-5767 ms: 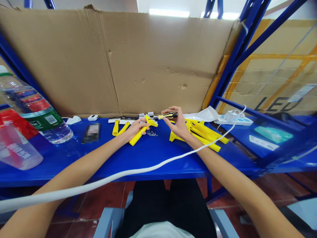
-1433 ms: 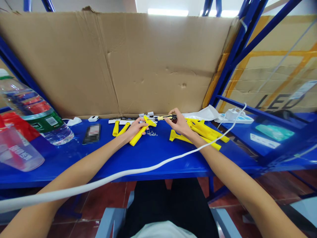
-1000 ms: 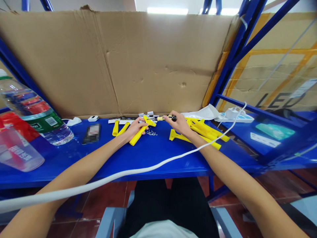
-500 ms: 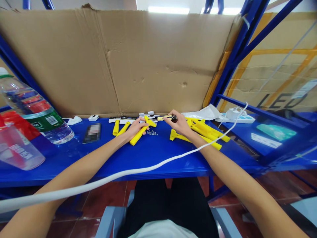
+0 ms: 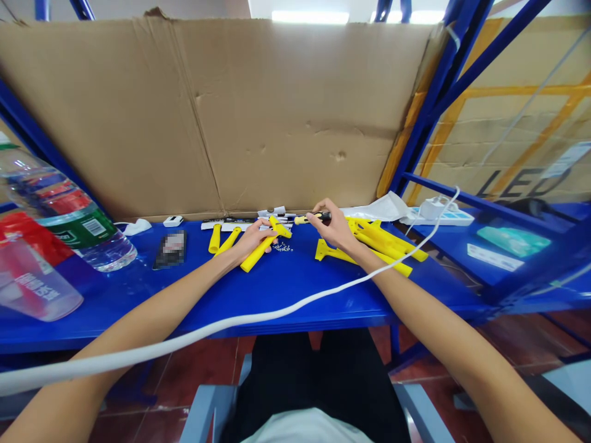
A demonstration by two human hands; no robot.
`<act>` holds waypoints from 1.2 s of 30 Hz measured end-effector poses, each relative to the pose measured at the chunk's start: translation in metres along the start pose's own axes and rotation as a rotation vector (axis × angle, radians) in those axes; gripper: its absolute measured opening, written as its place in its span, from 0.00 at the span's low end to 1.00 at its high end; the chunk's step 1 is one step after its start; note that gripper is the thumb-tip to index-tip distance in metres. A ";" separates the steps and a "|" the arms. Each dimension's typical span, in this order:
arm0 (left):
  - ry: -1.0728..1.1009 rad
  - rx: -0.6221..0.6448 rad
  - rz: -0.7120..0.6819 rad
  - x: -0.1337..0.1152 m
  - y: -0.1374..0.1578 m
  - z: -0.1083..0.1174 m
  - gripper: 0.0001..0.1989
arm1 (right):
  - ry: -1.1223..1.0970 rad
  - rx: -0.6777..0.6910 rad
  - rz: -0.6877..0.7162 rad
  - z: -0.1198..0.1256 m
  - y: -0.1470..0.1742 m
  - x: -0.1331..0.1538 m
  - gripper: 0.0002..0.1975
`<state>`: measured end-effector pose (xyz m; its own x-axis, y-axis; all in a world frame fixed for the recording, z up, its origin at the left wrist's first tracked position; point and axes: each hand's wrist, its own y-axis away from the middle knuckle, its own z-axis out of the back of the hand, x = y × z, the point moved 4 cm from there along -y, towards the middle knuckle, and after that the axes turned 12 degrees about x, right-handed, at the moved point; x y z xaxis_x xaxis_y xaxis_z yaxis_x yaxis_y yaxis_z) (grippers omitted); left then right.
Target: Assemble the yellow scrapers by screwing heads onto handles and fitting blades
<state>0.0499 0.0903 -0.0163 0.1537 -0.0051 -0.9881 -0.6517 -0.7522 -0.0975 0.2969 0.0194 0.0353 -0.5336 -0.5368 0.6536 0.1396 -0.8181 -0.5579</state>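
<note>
Bright, cool light came from ceiling tubes (image 5: 310,16) at the far top, which were blown out to white. It left a soft sheen on the cardboard (image 5: 277,111) and pale glints on the desk (image 5: 277,284). Shadows were faint; the left hand (image 5: 253,239) and right hand (image 5: 336,229) looked evenly lit. The wide lens made the bottle (image 5: 92,229) at left lean and stretch. The blue post (image 5: 512,284) at right was smeared, and mosaic squares covered the phone (image 5: 162,251) in part.
</note>
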 end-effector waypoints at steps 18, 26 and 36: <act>-0.032 -0.010 -0.001 0.000 0.000 0.002 0.24 | -0.073 0.101 -0.012 -0.006 0.002 0.003 0.22; -0.036 0.005 -0.016 -0.002 0.000 0.000 0.25 | -0.046 0.101 -0.044 -0.006 0.003 0.005 0.23; -0.023 0.007 -0.012 -0.002 0.001 -0.001 0.23 | -0.008 0.021 -0.123 -0.005 0.002 0.002 0.28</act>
<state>0.0496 0.0890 -0.0147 0.1448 0.0191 -0.9893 -0.6552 -0.7473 -0.1103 0.2918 0.0178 0.0331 -0.5413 -0.4340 0.7201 0.0914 -0.8818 -0.4627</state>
